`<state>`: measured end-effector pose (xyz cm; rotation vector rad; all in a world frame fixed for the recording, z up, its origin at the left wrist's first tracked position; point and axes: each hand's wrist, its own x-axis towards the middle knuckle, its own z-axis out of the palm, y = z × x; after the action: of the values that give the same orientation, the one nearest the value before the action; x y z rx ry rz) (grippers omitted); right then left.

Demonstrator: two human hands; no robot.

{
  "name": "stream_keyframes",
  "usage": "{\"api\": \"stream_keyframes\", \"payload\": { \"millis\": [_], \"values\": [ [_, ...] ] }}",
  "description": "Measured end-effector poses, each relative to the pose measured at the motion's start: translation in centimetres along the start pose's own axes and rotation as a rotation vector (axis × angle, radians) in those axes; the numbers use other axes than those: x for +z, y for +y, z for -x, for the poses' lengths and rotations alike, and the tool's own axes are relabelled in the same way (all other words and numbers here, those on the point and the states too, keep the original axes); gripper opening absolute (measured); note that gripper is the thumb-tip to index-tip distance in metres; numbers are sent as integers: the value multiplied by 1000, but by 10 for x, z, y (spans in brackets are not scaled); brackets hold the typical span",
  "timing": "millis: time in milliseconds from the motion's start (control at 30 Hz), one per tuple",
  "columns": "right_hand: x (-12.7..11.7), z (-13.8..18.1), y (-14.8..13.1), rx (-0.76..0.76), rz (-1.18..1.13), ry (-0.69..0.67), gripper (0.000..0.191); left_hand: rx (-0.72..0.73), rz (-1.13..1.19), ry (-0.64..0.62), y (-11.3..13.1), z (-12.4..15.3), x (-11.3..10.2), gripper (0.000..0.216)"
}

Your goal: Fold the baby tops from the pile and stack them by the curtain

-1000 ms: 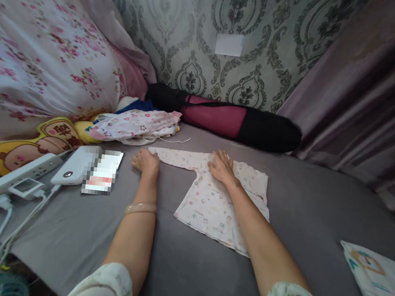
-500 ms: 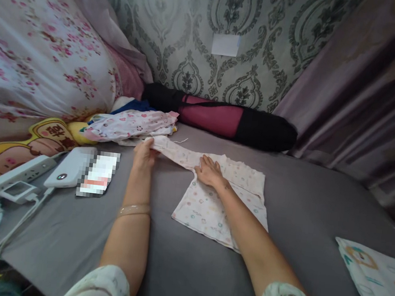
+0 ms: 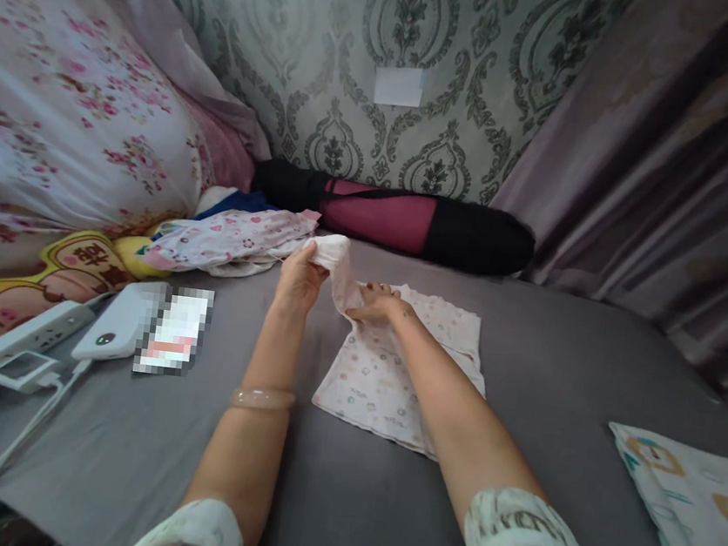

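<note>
A small cream baby shirt [image 3: 391, 381] with tiny coloured prints lies on the grey bed sheet [image 3: 339, 489]. My left hand [image 3: 300, 276] is closed on the end of the shirt's left sleeve and holds it lifted above the bed. My right hand [image 3: 375, 302] presses down where the sleeve meets the body, fingers flat on the cloth. A pale bangle [image 3: 262, 398] sits on my left wrist.
A pile of small clothes [image 3: 236, 239] lies behind the shirt to the left. A black and maroon roll bag [image 3: 402, 222] rests against the wall. A power bank [image 3: 113, 332], power strip [image 3: 7, 346] and cartoon cushion [image 3: 42, 271] are left. A folded printed cloth [image 3: 686, 502] lies right.
My left hand has taken the sleeve end and lifted it up and toward the right. My right hand slid left to the sleeve's base.
</note>
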<state>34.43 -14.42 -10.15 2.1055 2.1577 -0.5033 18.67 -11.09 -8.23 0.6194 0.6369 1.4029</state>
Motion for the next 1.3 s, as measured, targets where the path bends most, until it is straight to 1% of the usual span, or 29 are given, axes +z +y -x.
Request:
{"api": "stream_keyframes", "payload": {
  "millis": [33, 100, 167, 233, 300, 367, 400, 433, 500, 567, 633, 733, 800, 867, 933, 1000, 1067, 1200, 1300],
  "values": [
    [1, 1, 3, -23, -33, 46, 65, -3, -11, 8, -4, 1, 4, 11],
    [7, 6, 11, -34, -184, 198, 52, 4, -36, 8, -14, 3, 12, 12],
    [14, 12, 21, 8, -363, 347, 41, 21, -62, -7, -25, 7, 20, 15],
    [22, 22, 32, 95, -628, 422, 33, 27, -94, -14, -36, 11, 28, 19],
    [28, 36, 42, 205, -1015, 416, 27, 17, -138, -18, -48, 17, 36, 21],
    [31, 52, 51, 310, -1448, 371, 18, 0, -202, -33, -60, 25, 42, 20],
    [32, 60, 55, 340, -1605, 335, 16, -6, -244, -45, -66, 29, 45, 20],
    [32, 67, 59, 355, -1723, 299, 16, -12, -291, -60, -72, 33, 47, 19],
    [32, 78, 66, 364, -1864, 246, 20, -19, -399, -92, -84, 43, 50, 17],
    [31, 84, 71, 361, -1941, 213, 25, -1, -526, -135, -95, 52, 51, 15],
    [31, 85, 74, 357, -1995, 193, 31, 51, -677, -199, -105, 61, 50, 14],
    [30, 84, 77, 325, -2063, 144, 41, 167, -915, -357, -117, 73, 50, 17],
    [30, 83, 79, 290, -2102, 108, 46, 199, -1009, -469, -121, 80, 51, 18],
    [31, 83, 80, 252, -2127, 91, 47, 182, -1059, -559, -122, 84, 52, 22],
    [32, 83, 81, 221, -2128, 113, 39, 180, -1099, -606, -121, 85, 53, 30],
    [33, 83, 81, 200, -2114, 153, 22, 219, -1116, -592, -118, 82, 53, 35],
    [33, 83, 81, 243, -2093, 209, 6, 268, -1111, -516, -114, 74, 49, 34],
    [30, 82, 80, 392, -2014, 376, 23, 296, -1147, -285, -104, 49, 31, 26],
    [26, 83, 84, 401, -1973, 453, 24, 285, -1184, -168, -97, 32, 13, 30]
  ]
}}
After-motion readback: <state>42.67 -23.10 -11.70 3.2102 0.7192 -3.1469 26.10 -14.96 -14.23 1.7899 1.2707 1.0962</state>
